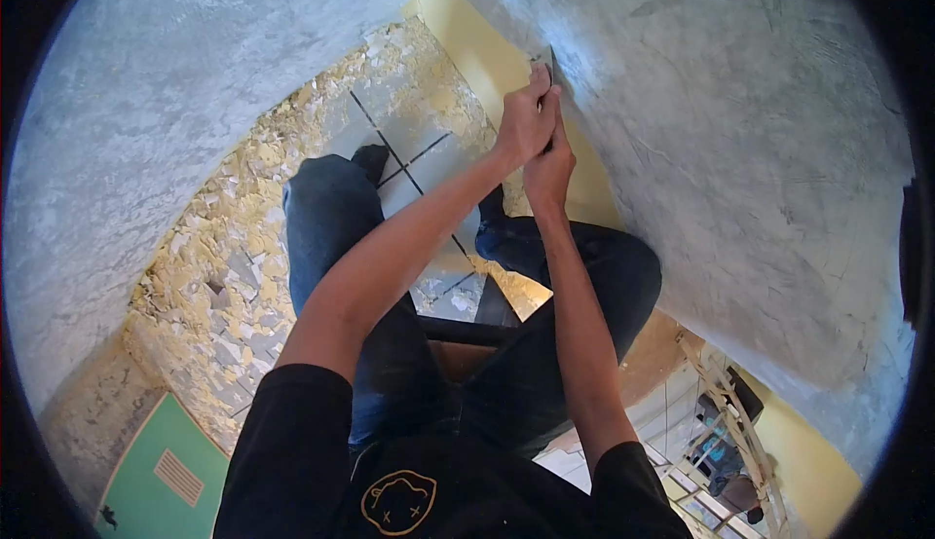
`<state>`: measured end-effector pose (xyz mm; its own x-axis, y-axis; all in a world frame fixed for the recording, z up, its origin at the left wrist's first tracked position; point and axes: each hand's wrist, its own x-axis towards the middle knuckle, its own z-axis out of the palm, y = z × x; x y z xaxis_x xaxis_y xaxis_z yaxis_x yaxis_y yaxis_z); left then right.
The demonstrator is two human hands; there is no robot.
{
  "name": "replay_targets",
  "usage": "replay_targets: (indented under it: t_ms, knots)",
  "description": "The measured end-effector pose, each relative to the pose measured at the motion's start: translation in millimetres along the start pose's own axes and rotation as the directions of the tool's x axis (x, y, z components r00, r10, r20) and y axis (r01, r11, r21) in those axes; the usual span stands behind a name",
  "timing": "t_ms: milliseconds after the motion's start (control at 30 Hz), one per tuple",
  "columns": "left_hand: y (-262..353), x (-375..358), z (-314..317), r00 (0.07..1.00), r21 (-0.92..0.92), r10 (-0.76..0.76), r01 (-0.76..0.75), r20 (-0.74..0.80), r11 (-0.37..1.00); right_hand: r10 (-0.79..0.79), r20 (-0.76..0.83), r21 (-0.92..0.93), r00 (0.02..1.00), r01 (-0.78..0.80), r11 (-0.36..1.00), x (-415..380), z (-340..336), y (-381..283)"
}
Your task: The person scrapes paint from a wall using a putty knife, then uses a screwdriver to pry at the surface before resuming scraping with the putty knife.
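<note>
Both my hands are closed on a scraper (548,55) with a thin flat blade and a dark handle, which they mostly cover. My left hand (526,120) grips nearer the blade, while my right hand (550,171) wraps the handle just below and beside it. The blade lies against the right-hand wall, at the border between the bare grey surface (721,140) and a yellow painted strip (472,28) along its foot.
Peeled paint flakes (219,266) litter the floor along the left wall (175,81). Grey tiles (429,164) with dark joints show between my legs. A green panel (161,471) with a vent leans at lower left. A wooden ladder (726,398) stands at lower right.
</note>
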<state>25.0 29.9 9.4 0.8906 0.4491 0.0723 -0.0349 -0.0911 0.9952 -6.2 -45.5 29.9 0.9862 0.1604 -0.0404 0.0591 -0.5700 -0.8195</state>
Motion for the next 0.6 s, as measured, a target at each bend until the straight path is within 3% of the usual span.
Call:
replay_targets:
  t_ms: [133,200,267,333,400,433,533,600]
  knots:
    - [6,-5,4,1.0,0.0,-0.019,0.019,-0.018,1.0,-0.13,-0.065,0.016,0.989,0.131,0.991,1,3,4]
    - [0,9,0,0.997,0.01,0.057,-0.057,-0.044,0.998,-0.066,-0.043,0.006,0.997,0.066,0.998,9,6,10]
    - [-12,20,-9,0.993,0.128,-0.116,0.111,0.027,0.985,-0.003,0.023,-0.028,1.0,0.003,1.0,19,11,2]
    - [-15,23,-2,0.997,0.1,-0.056,0.062,-0.059,0.993,0.033,0.072,-0.048,0.997,-0.029,0.998,23,16,3]
    - [-16,9,3,0.992,0.127,0.038,-0.022,-0.123,0.992,-0.151,-0.051,0.044,0.987,0.153,0.987,11,18,14]
    - [-11,6,3,0.991,0.12,0.046,-0.03,-0.128,0.992,-0.162,-0.054,0.04,0.985,0.164,0.986,8,15,13]
    - [8,1,-8,0.999,0.093,0.001,0.002,-0.041,0.996,-0.122,-0.005,0.039,0.992,0.123,0.992,3,9,4]
    - [29,-4,-20,0.96,0.075,-0.234,0.225,0.152,0.971,-0.113,-0.019,0.102,0.993,0.114,0.988,-7,7,-4]
